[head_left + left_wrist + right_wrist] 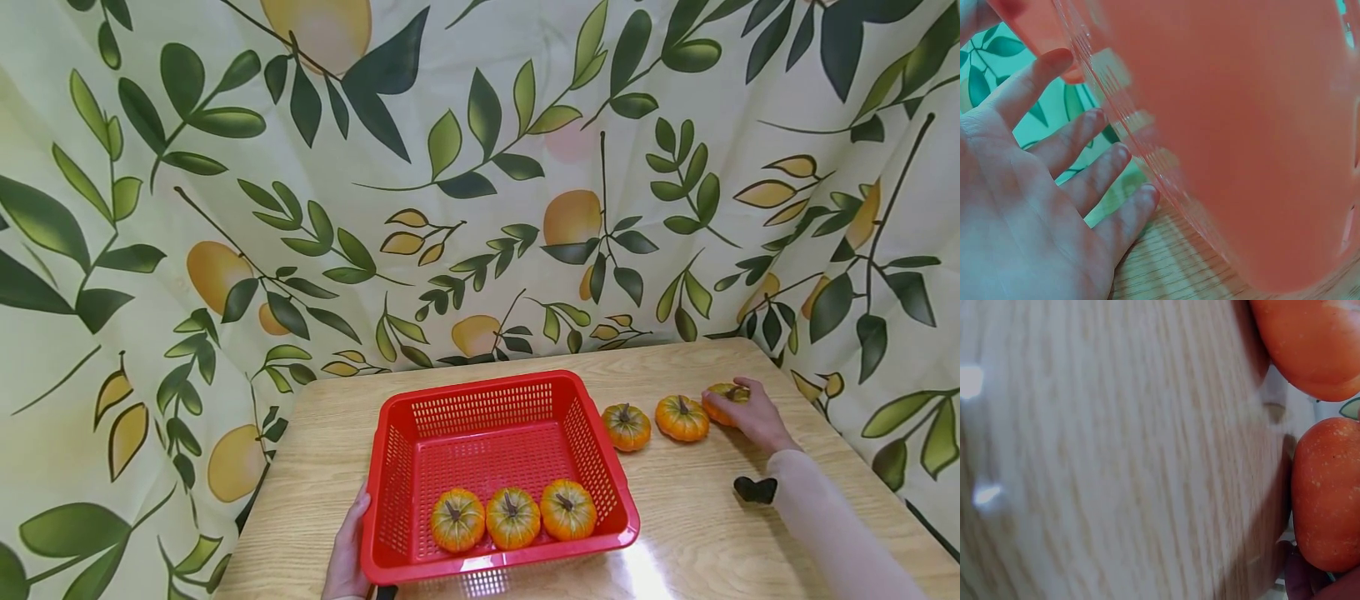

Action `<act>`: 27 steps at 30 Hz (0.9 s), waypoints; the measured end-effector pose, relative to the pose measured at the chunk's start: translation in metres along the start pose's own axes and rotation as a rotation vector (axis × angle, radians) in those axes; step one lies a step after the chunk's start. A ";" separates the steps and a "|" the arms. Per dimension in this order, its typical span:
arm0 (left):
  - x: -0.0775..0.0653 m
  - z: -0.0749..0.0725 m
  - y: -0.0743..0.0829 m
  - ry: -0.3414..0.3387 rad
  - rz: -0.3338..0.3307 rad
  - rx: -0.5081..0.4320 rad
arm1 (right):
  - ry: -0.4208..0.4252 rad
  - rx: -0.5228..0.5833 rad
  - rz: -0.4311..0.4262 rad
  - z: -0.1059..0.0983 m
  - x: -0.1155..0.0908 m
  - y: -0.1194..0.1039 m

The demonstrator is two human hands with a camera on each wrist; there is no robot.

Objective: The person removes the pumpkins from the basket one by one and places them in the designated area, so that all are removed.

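A red plastic basket [487, 450] with slotted walls sits on the table, three small orange pumpkins [513, 517] lined up along its near side. My left hand [348, 542] is at the basket's left wall; in the left wrist view its spread, fairly straight fingers [1094, 172] touch the outside of the wall. Right of the basket, two more pumpkins [682, 418] [626, 427] lie in a row. At the row's right end my right hand [757, 414] grips a third pumpkin [722, 406], fingers around its sides. The right wrist view shows this pumpkin [1327, 494] close up, fingertips at its lower edge.
The light wooden table [675, 517] extends around the basket. A leaf-and-fruit patterned cloth [480, 208] hangs behind the table and along both sides. A black strap piece [754, 490] is at my right wrist.
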State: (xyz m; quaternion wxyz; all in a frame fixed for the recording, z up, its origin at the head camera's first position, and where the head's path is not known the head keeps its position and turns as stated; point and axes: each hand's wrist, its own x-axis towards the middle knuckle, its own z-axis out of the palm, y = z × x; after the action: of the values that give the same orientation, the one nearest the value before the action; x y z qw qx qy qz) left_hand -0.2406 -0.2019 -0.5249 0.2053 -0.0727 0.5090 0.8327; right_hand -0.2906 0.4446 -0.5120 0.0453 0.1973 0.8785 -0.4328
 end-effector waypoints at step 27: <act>-0.001 0.001 0.003 -0.017 -0.011 0.008 | -0.001 -0.039 0.019 -0.005 -0.003 0.003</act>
State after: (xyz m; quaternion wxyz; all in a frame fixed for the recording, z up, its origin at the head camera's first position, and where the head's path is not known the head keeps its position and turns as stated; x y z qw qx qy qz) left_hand -0.2408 -0.2027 -0.5218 0.2144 -0.0678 0.5101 0.8302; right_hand -0.2863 0.4492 -0.5110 0.0538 0.2045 0.8848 -0.4152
